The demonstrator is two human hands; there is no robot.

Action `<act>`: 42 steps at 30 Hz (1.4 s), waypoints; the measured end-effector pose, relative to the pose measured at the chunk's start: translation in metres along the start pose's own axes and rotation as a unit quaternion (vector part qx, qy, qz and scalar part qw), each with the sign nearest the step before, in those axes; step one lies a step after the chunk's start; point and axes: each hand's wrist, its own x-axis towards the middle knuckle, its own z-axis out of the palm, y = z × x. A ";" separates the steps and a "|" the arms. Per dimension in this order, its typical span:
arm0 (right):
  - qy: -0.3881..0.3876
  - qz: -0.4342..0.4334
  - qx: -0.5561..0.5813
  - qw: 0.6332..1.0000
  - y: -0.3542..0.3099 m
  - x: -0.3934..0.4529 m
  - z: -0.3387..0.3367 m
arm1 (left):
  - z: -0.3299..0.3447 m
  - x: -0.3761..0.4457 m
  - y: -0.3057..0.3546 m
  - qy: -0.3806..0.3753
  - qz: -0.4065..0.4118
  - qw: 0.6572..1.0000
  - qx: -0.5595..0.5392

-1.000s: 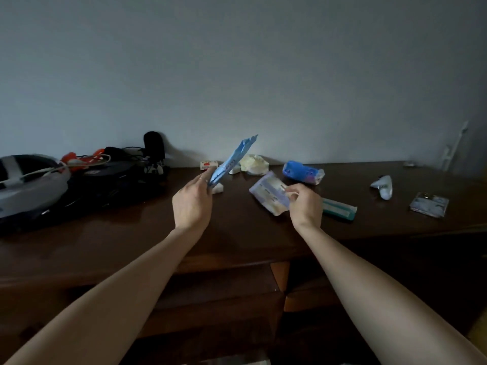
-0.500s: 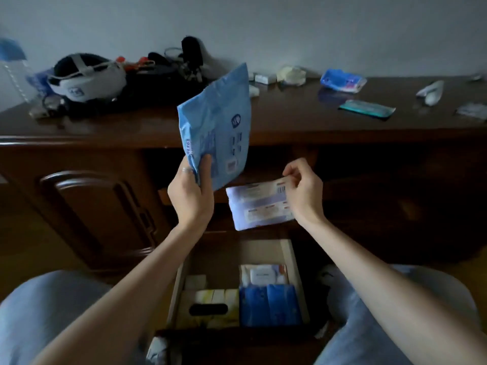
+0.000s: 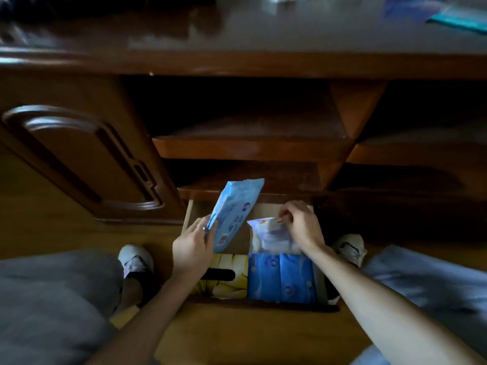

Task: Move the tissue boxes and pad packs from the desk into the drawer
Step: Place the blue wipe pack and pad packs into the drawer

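The left hand, a ring on one finger, grips one light blue pad pack by its lower edge and holds it tilted above the open drawer, while the right hand pinches the top edge of one pale pack that stands in the drawer's back right part. In front of them inside the drawer lie one yellow tissue box on the left and two dark blue packs side by side on the right. Above, the desk is blurred, with one teal pack at its far right.
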 end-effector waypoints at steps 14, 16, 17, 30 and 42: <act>-0.250 0.023 -0.221 0.943 0.037 0.019 0.071 | 0.040 -0.012 -0.035 -0.137 -0.023 0.990 0.012; -0.284 0.079 -0.232 0.927 0.044 0.030 0.085 | 0.041 -0.008 -0.033 -0.147 -0.028 0.989 0.011; -0.312 0.098 -0.244 0.913 0.049 0.033 0.090 | 0.041 -0.007 -0.032 -0.151 -0.033 0.988 0.011; -0.451 0.162 -0.226 0.848 0.061 0.052 0.108 | 0.046 -0.001 -0.033 -0.180 -0.071 0.981 -0.007; -0.297 0.111 -0.135 0.939 0.040 0.040 0.017 | 0.035 0.010 -0.007 -0.157 -0.026 0.987 -0.015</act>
